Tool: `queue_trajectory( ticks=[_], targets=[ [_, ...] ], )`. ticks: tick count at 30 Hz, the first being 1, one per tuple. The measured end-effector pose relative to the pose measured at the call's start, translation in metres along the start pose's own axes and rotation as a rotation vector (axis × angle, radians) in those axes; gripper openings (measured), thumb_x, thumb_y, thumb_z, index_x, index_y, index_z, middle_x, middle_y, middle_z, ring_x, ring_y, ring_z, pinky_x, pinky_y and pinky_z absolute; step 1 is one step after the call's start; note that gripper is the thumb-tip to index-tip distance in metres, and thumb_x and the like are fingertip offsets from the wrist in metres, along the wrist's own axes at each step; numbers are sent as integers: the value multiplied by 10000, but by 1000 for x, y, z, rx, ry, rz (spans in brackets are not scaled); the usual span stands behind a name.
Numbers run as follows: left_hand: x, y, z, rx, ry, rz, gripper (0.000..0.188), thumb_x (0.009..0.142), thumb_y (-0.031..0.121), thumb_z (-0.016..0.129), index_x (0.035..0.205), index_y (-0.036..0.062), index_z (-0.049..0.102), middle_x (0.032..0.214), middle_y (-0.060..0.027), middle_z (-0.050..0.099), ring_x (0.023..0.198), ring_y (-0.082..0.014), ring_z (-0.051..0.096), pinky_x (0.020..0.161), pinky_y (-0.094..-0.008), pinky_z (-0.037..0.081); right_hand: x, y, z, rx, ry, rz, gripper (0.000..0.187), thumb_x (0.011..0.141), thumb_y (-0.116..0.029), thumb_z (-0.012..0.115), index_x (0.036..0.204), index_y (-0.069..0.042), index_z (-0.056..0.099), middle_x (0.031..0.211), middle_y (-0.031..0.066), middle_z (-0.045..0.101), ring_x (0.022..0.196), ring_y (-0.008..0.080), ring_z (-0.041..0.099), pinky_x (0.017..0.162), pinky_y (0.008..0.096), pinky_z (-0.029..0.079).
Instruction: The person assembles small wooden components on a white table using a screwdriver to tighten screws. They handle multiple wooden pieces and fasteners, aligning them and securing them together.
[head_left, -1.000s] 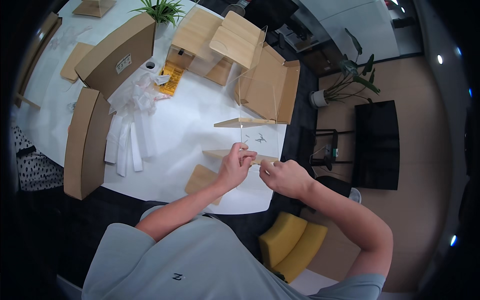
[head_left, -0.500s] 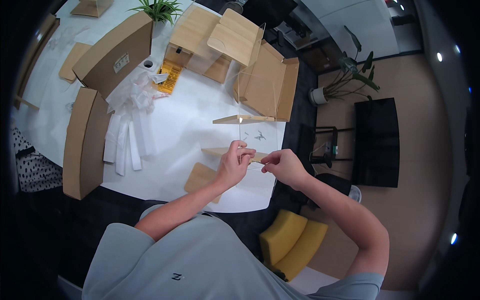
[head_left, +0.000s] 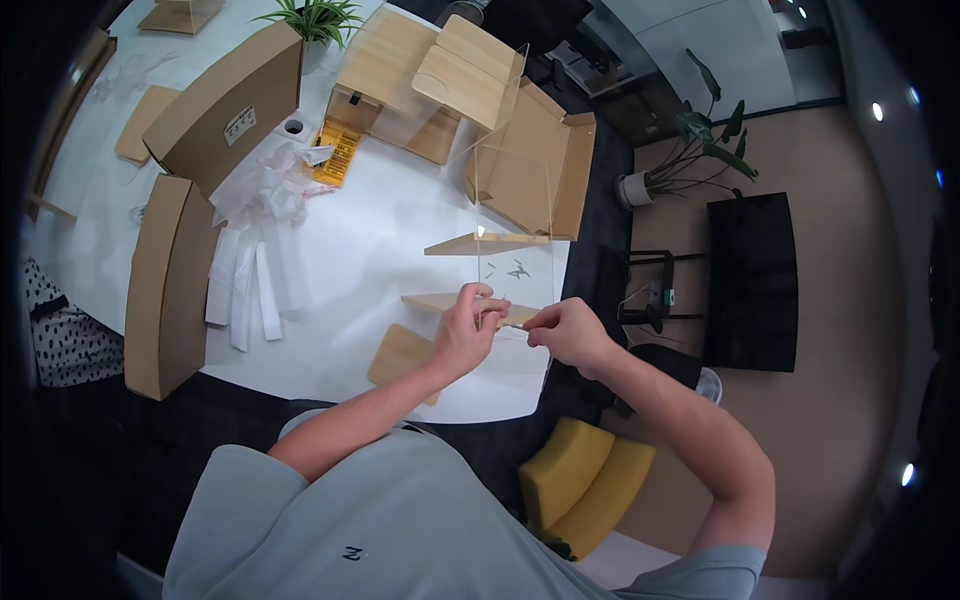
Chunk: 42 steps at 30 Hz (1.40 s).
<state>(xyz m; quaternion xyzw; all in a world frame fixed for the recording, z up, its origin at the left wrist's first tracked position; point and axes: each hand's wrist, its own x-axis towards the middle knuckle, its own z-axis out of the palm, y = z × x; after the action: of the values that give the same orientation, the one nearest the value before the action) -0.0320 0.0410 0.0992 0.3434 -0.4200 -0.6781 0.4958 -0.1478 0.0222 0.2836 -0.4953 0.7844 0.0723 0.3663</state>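
Observation:
My right hand [head_left: 572, 332] is closed in a pinch on a thin metal rod [head_left: 514, 326], which points left toward my left hand. My left hand [head_left: 470, 328] is curled with thumb and fingers close together, beside a clear acrylic panel [head_left: 515, 190]; what its fingertips grip is too small to make out. Just beyond the hands, a light wooden board [head_left: 428, 300] meets the panel, partly covered by my fingers. Farther off, a second wooden board [head_left: 470, 244] also meets the panel. Several small screws [head_left: 518, 270] lie between the two boards.
A loose wooden board [head_left: 400, 355] lies left of my left forearm. White foam strips [head_left: 240, 290], crumpled plastic wrap [head_left: 265, 190] and a yellow packet [head_left: 338, 155] are farther left. Cardboard boxes [head_left: 160, 290] border the table's left, with an open carton [head_left: 530, 180] and wood-and-acrylic shelf unit [head_left: 385, 60] behind.
Hands and boards stay nearly in place. The thin rod between my hands shows a little more clearly, and my right fingers have shifted slightly.

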Motion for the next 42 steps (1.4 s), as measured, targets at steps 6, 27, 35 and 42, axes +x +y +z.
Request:
queue_trajectory(
  ticks=[6, 27, 35, 42],
  targets=[
    [3, 6, 1, -18, -9, -11, 235, 992, 24, 542, 1196, -17, 435, 1072, -180, 764, 937, -236, 759, 794, -337, 591, -5, 11, 1, -347, 115, -420, 160, 825, -47, 694, 960, 21, 748, 878, 187, 704, 715, 304, 720, 680, 400, 591],
    [13, 5, 0, -43, 12, -20, 236, 993, 24, 544, 1202, -12, 441, 1064, -177, 765, 923, -234, 758, 777, -330, 593, -8, 1, -6, -873, 184, -743, 138, 819, -59, 675, 922, 22, 719, 824, 117, 666, 677, 229, 703, 548, 376, 577],
    [11, 0, -1, -5, 17, -7, 242, 997, 29, 538, 1212, -13, 436, 1071, -176, 764, 924, -236, 756, 775, -330, 592, -9, -2, -4, -1067, 168, -812, 133, 822, -78, 684, 909, 18, 711, 851, 114, 652, 645, 235, 679, 544, 358, 578],
    [10, 1, 2, -13, 3, -7, 243, 996, 35, 538, 1212, -16, 439, 1067, -178, 764, 922, -234, 756, 778, -330, 589, 8, 1, -5, -305, 13, -213, 227, 860, -73, 721, 1066, 19, 745, 836, 119, 687, 636, 169, 654, 513, 340, 516]
  ],
)
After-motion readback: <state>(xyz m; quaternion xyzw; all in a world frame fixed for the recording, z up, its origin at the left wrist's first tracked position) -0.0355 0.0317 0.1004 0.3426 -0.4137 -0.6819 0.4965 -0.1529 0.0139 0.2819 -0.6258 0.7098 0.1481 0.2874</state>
